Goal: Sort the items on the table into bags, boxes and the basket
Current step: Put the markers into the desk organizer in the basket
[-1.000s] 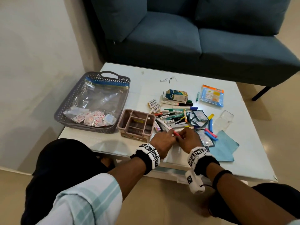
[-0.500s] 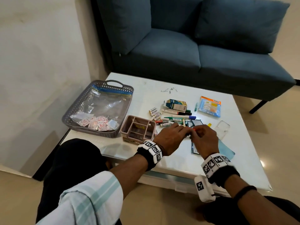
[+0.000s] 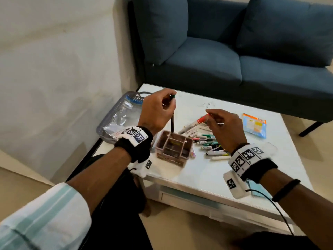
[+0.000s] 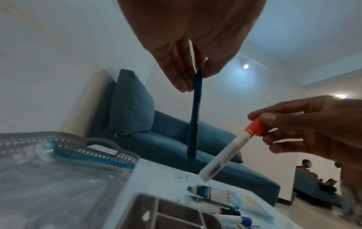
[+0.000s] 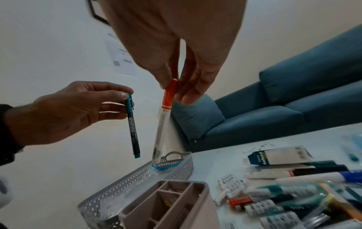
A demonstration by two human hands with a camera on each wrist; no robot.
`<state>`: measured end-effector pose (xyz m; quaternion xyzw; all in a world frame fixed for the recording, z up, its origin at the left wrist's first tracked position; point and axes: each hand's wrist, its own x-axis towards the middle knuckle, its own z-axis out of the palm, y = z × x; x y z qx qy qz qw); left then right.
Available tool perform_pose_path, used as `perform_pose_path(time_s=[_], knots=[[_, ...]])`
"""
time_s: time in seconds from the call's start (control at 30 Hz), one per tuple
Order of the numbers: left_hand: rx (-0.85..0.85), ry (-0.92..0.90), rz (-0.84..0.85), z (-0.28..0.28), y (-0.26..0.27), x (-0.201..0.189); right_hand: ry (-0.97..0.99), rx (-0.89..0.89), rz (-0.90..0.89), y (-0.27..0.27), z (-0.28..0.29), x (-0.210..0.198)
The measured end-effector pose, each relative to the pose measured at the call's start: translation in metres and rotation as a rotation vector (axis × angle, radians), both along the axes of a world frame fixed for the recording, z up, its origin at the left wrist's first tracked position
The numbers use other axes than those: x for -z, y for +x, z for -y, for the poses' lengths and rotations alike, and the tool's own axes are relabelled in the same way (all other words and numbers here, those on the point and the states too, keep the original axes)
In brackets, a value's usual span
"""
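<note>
My left hand [image 3: 158,109] pinches the top of a thin green-capped pen [image 3: 172,121] that hangs upright, its tip just above the pink divided organiser box [image 3: 173,150]. The same pen [image 4: 195,117] [image 5: 133,127] shows in both wrist views. My right hand [image 3: 223,127] pinches the red cap of a white marker [image 3: 193,124] [image 5: 163,124] [image 4: 229,151], slanted down to the left, to the right of the box. A heap of markers and pens [image 3: 207,141] lies on the white table [image 3: 207,174] beside the box.
A grey perforated basket [image 3: 115,116] with a clear zip bag and small sachets stands left of the box. An orange-and-blue packet [image 3: 255,125] lies at the right, a small carton [image 5: 278,156] behind the markers. A blue sofa [image 3: 234,56] runs behind the table.
Both hands have risen from the marker heap and parted. The left one now carries the green pen over the organiser box; the right holds the red-capped marker up.
</note>
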<state>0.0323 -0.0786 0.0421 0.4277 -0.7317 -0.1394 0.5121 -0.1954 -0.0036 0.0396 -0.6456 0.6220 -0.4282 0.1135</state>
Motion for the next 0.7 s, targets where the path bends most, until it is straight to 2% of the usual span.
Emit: perform_pose_path(time_s=[0.2,0.3,0.4,0.7], knots=[[-0.021,0.005,0.071,-0.005,0.044,0.023,0.036,-0.096,-0.092,0.055,0.041,0.001],[-0.009,0.015,0.100,-0.004,0.044,0.036,0.111,-0.165,-0.163,0.072,0.058,0.006],[-0.005,0.077,0.154,0.001,0.040,0.053,0.128,-0.211,-0.307,0.085,0.075,0.008],[-0.009,0.264,0.212,0.012,0.042,0.090,0.193,-0.304,-0.460,0.099,0.107,-0.005]])
